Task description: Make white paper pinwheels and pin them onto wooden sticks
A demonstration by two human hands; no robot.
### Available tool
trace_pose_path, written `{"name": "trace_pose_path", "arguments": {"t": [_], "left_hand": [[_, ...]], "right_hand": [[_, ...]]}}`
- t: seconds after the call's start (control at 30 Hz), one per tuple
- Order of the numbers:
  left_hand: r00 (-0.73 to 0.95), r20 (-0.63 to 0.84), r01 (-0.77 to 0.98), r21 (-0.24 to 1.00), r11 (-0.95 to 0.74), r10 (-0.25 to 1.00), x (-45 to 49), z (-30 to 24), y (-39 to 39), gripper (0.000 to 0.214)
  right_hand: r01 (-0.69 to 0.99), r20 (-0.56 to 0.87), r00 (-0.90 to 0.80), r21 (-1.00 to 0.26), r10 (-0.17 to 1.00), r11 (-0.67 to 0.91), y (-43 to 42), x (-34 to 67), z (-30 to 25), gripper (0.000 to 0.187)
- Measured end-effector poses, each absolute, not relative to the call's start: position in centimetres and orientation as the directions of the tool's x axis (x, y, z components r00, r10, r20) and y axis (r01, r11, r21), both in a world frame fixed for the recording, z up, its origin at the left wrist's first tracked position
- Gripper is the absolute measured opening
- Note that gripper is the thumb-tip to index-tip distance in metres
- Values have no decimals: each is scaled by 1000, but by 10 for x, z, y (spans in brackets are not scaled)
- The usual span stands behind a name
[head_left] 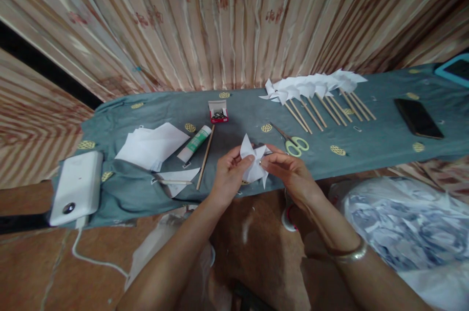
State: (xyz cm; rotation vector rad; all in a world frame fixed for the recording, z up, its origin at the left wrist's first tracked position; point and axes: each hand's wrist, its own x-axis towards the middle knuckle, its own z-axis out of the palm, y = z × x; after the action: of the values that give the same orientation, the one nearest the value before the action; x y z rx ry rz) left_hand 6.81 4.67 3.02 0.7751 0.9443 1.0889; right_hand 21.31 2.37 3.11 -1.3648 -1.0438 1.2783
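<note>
My left hand and my right hand both pinch a white paper pinwheel over the front edge of a grey-blue cloth. The fingers of each hand are closed on the folded paper from opposite sides. A loose wooden stick lies on the cloth just left of my left hand. Green-handled scissors lie just beyond my right hand.
A row of finished pinwheels on sticks lies at the back right. A glue stick, a small red box of pins, white paper sheets, a white device and a black phone lie about.
</note>
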Motion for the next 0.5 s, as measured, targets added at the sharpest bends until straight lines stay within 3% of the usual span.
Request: {"name": "trace_pose_path", "arguments": {"t": [0.5], "left_hand": [[178, -243, -370, 881, 294, 953, 64, 24, 49, 50]], "right_hand": [[-20, -166, 79, -986, 983, -165, 26, 206, 30, 14]]}}
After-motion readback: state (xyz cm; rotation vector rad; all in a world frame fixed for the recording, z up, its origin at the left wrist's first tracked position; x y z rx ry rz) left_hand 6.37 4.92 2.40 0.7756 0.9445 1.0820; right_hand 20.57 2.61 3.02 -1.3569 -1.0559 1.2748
